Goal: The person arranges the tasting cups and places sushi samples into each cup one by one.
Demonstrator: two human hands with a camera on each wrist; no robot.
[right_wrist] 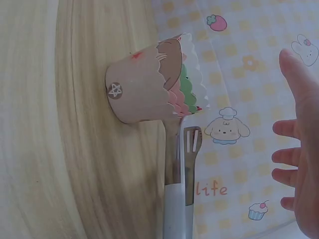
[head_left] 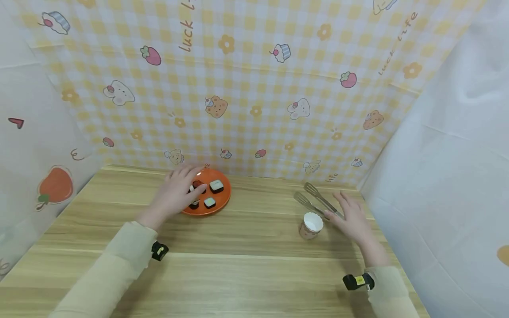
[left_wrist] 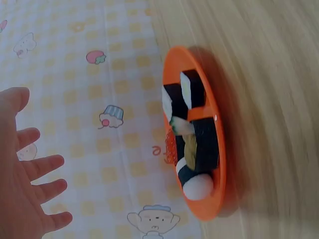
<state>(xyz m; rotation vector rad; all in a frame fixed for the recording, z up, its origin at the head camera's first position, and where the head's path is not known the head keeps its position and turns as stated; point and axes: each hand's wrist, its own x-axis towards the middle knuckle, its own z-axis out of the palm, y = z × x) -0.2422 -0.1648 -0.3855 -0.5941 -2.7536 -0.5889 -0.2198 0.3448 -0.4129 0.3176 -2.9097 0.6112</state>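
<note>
My left hand [head_left: 177,189] is held over the left side of an orange plate [head_left: 226,196], fingers spread and nothing in its grasp. Several sushi pieces lie on the plate, among them a white-topped roll [head_left: 216,186] and a smaller one [head_left: 209,202]; in the left wrist view a round white piece [left_wrist: 198,186] shows at one end. Over the handles of metal tongs [head_left: 305,201] with slotted ends hovers my right hand [head_left: 351,219], its fingers apart. The right wrist view shows the tongs' white grips [right_wrist: 174,211], with the hand well off them.
A scallop-rimmed paper baking cup [head_left: 310,226] stands upright just left of the right hand, in front of the tongs. The wooden table [head_left: 254,282] meets a yellow checked cloth [head_left: 254,88] at the back, and a white cloth [head_left: 445,176] hangs along the right edge.
</note>
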